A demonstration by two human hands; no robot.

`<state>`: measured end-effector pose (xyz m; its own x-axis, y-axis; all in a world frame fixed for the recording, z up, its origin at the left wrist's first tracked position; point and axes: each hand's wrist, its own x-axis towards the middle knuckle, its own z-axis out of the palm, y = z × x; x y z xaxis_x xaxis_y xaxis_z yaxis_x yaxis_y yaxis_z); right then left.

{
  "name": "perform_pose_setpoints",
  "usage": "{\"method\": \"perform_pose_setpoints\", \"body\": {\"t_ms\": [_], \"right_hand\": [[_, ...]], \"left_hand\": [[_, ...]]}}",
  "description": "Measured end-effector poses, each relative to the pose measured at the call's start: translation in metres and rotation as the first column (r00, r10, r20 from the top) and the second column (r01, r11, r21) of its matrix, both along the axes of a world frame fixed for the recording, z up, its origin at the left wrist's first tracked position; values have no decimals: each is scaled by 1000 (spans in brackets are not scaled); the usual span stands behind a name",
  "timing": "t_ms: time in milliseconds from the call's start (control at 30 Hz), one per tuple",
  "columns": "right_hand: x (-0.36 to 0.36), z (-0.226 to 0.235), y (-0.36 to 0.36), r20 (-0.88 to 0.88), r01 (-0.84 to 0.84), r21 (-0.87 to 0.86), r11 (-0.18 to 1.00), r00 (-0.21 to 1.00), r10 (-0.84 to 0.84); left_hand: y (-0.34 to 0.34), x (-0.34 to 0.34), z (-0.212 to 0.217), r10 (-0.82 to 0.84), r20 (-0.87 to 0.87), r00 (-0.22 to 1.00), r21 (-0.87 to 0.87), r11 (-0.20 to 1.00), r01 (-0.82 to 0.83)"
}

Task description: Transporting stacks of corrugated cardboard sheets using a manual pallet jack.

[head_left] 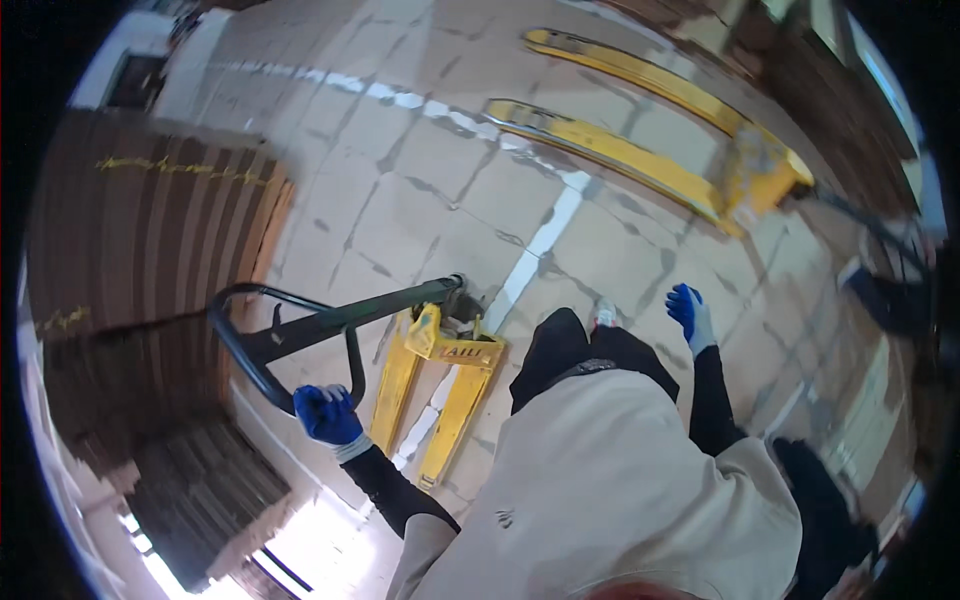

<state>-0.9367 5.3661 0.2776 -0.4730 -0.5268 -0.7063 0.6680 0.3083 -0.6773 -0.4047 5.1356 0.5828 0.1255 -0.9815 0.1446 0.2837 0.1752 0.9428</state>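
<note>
My left hand (329, 414), in a blue and white glove, is closed round the lower corner of the black loop handle (234, 335) of a yellow pallet jack. The handle's dark shaft tilts down toward the left, away from the jack's yellow body (462, 347). Its two yellow forks (447, 427) point toward the lower edge of the view, low over the tiled floor. Away from the jack, my right hand (688, 312), gloved the same way, hangs at my right side. Its fingers are loosely bent and nothing shows in them.
Another yellow pallet jack (640, 157) stands at the far right, forks pointing left. A blurred person's dark leg (889, 300) shows near its handle. Tall stacks of brown cardboard (160, 215) line the left side. A white painted line (548, 232) crosses the tiled floor.
</note>
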Motion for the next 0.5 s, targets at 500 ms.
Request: {"method": "perform_pose_setpoints", "body": {"t_ms": [500], "right_hand": [[16,29,-374,29,-541,-69,838,839,544]], "left_hand": [[13,-12,41,77,31,997,58,995,-79]]}}
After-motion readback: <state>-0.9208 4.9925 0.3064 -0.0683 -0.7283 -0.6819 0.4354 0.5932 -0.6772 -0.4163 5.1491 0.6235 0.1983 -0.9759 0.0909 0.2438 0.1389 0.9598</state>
